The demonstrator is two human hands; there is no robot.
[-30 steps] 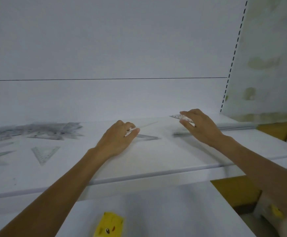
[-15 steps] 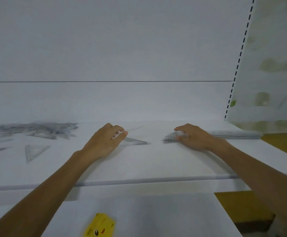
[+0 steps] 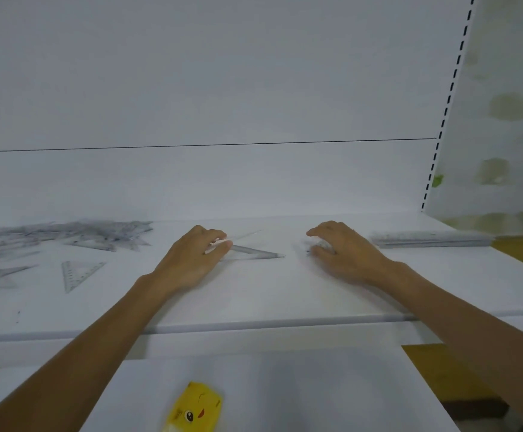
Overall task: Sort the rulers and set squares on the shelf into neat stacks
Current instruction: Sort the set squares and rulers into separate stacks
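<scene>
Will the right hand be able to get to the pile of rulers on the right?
Probably yes. The pile of rulers lies just beside the right hand, with only bare shelf between them.

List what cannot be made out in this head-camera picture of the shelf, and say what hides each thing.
All in the head view.
Set square under the right hand: motion-blurred, part-covered by fingers; grip unclear.
Loose pile: runs off the left edge; count unknown.
Yellow packet: blurred, cut by the bottom edge.
Ruler stack: too small to count.
</scene>
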